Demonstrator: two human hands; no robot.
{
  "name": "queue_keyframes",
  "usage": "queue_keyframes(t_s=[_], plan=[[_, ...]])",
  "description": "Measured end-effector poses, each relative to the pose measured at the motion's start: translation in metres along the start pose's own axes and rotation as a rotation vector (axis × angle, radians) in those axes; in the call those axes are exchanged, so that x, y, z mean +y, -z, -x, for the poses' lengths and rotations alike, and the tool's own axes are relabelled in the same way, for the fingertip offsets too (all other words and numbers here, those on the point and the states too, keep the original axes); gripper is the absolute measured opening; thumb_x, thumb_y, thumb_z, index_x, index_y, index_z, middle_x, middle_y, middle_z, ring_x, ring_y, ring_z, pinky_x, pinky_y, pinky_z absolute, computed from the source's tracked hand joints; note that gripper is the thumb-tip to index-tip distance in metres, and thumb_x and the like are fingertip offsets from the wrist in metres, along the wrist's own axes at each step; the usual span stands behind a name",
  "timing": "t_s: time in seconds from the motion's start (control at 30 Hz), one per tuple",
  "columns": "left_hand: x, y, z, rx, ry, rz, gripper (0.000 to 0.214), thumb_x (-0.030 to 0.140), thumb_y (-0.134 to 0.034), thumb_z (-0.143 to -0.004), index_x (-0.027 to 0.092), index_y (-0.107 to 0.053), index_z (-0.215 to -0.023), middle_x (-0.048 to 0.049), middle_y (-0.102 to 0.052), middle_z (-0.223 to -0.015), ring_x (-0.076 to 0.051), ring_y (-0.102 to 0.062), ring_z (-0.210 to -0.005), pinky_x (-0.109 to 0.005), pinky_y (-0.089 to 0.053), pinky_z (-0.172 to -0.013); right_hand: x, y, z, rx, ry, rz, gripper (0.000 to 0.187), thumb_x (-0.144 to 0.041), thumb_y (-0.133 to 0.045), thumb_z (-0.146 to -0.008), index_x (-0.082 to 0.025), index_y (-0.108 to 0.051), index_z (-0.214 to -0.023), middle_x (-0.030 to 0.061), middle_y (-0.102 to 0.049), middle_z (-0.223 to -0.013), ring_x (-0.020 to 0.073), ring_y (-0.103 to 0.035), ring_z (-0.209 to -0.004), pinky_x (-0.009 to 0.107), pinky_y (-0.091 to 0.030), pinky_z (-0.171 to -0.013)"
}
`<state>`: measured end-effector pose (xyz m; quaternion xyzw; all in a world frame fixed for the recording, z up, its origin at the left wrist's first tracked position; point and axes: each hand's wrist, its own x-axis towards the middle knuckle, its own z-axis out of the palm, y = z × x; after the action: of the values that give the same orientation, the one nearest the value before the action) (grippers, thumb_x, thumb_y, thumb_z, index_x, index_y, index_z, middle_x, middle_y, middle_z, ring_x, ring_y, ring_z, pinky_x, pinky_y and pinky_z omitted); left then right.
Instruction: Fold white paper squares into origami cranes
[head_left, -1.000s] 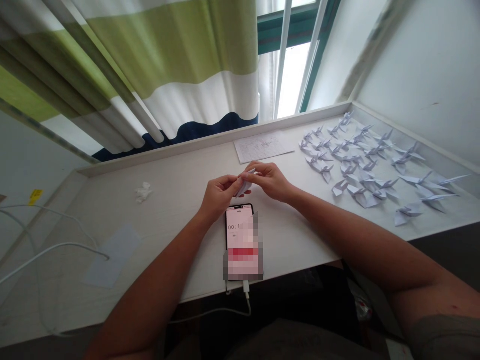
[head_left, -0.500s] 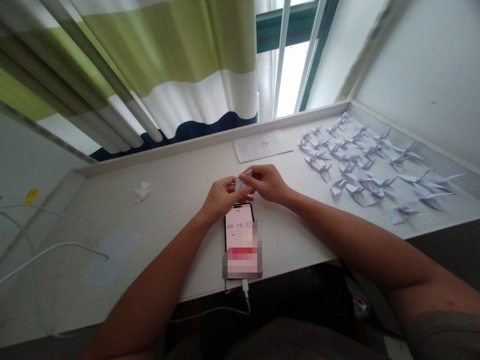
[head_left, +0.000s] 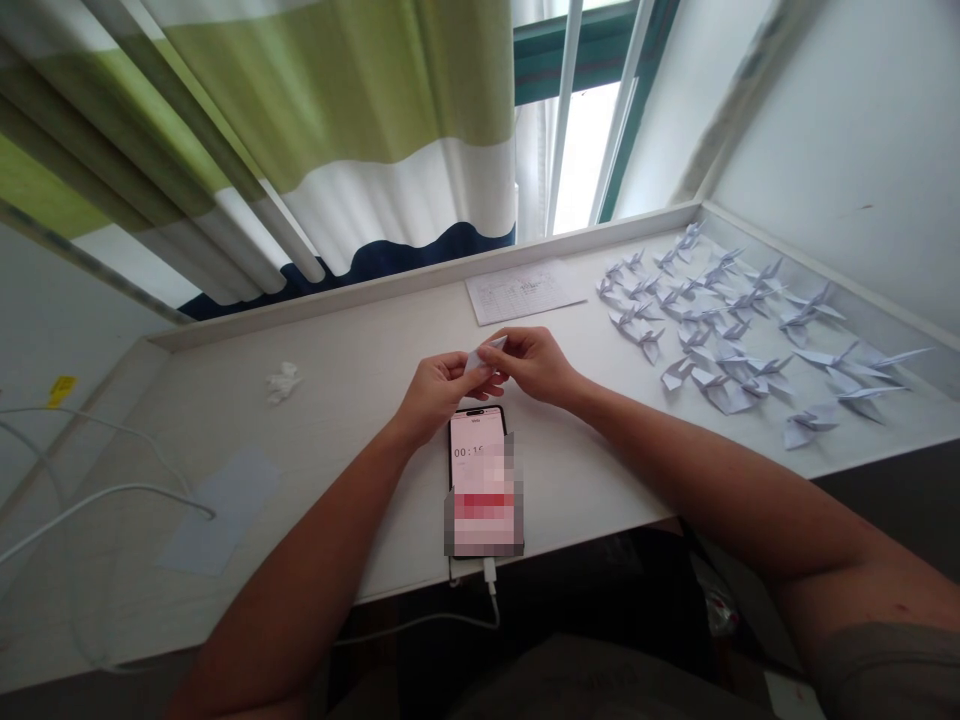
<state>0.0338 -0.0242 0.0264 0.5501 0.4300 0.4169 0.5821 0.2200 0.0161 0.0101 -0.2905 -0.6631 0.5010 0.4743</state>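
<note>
"Folded paper (head_left: 474, 358): delicate?"
"Likely light, crisp, easily creased; hold its edges. Left hand (head_left: 437, 388) and right hand (head_left: 538, 362) pinch it above the bench (head_left: 360, 380), between front and back edges"

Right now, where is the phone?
In the head view, the phone lies centrally, near the front edge of the table, pictured just below the left hand and right hand holding folded paper.

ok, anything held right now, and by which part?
A folded white paper: left hand pinches its lower side, right hand near its pointed upper-right end. Exact contact is partly hidden.
</note>
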Motion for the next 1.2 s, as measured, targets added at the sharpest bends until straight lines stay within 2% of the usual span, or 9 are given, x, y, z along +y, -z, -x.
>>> queue_keyframes(t_s=[0.13, 0.23, 0.47, 0.63, 0.87, 1.07, 1.2], plan=[[0.0031, 0.0025, -0.0005, -0.018, 0.027, 0.001, 0.045, 0.051, -0.094, -0.077, 0.012, -0.079, -0.092, -0.0138, -0.084, -0.094, -0.023, -0.081, -0.080, -0.036, -0.064, -0.079, -0.0011, 0.0006, -0.0003, -0.007, -0.005, -0.029, 0.049, -0.063, -0.081, -0.087, -0.014, -0.077, -0.083, 0.0039, -0.073, -0.067, 0.0135, -0.065, -0.060, 0.027, -0.053, -0.056], [0.0046, 0.0024, -0.0001, -0.034, 0.044, 0.007, 0.043, 0.051, -0.091, -0.080, 0.012, -0.079, -0.091, -0.0133, -0.084, -0.092, -0.022, -0.081, -0.079, -0.034, -0.064, -0.077, 0.0001, 0.0024, -0.0020, 0.008, 0.013, -0.005, 0.048, -0.062, -0.081, -0.087, -0.014, -0.078, -0.084, 0.0040, -0.073, -0.067, 0.0131, -0.064, -0.059, 0.026, -0.051, -0.055], [0.0009, 0.0023, -0.0004, -0.036, -0.024, -0.046, 0.039, 0.051, -0.087, -0.085, 0.013, -0.079, -0.093, -0.0111, -0.084, -0.088, -0.020, -0.078, -0.078, -0.032, -0.059, -0.075, 0.0026, 0.0043, -0.0046, -0.002, 0.012, 0.005, 0.052, -0.067, -0.080, -0.086, -0.015, -0.077, -0.085, 0.0018, -0.070, -0.064, 0.0123, -0.060, -0.058, 0.026, -0.048, -0.054], [-0.0004, 0.0036, -0.0010, -0.061, -0.030, -0.049, 0.038, 0.051, -0.085, -0.087, 0.014, -0.078, -0.094, -0.0107, -0.084, -0.089, -0.020, -0.078, -0.080, -0.032, -0.058, -0.077, 0.0014, 0.0061, -0.0042, 0.018, -0.011, -0.002, 0.059, -0.071, -0.070, -0.093, -0.016, -0.071, -0.071, 0.0003, -0.065, -0.060, 0.0107, -0.056, -0.057, 0.026, -0.044, -0.055], [0.0011, 0.0028, 0.0001, -0.065, 0.006, -0.046, 0.032, 0.045, -0.083, -0.088, 0.014, -0.079, -0.094, -0.0112, -0.084, -0.088, -0.020, -0.078, -0.079, -0.032, -0.058, -0.076, 0.0030, 0.0092, -0.0044, -0.024, -0.074, -0.136, 0.055, -0.067, -0.074, -0.092, -0.016, -0.074, -0.070, 0.0017, -0.067, -0.062, 0.0117, -0.060, -0.059, 0.026, -0.047, -0.057], [0.0030, 0.0029, 0.0006, -0.032, 0.002, -0.025, 0.046, 0.058, -0.080, -0.089, 0.013, -0.079, -0.098, -0.0132, -0.084, -0.098, -0.023, -0.080, -0.081, -0.032, -0.059, -0.072, 0.0011, 0.0080, -0.0033, -0.090, -0.068, -0.104, 0.057, -0.069, -0.070, -0.094, -0.016, -0.073, -0.072, 0.0023, -0.070, -0.064, 0.0118, -0.061, -0.061, 0.027, -0.051, -0.062], [0.0017, 0.0014, 0.0005, -0.002, -0.023, -0.041, 0.047, 0.058, -0.083, -0.086, 0.013, -0.079, -0.095, -0.0135, -0.084, -0.093, -0.023, -0.080, -0.078, -0.033, -0.058, -0.072, 0.0032, 0.0090, -0.0059, -0.035, -0.127, -0.185, 0.063, -0.077, -0.065, -0.093, -0.017, -0.070, -0.075, 0.0036, -0.070, -0.065, 0.0127, -0.062, -0.059, 0.028, -0.053, -0.061]])
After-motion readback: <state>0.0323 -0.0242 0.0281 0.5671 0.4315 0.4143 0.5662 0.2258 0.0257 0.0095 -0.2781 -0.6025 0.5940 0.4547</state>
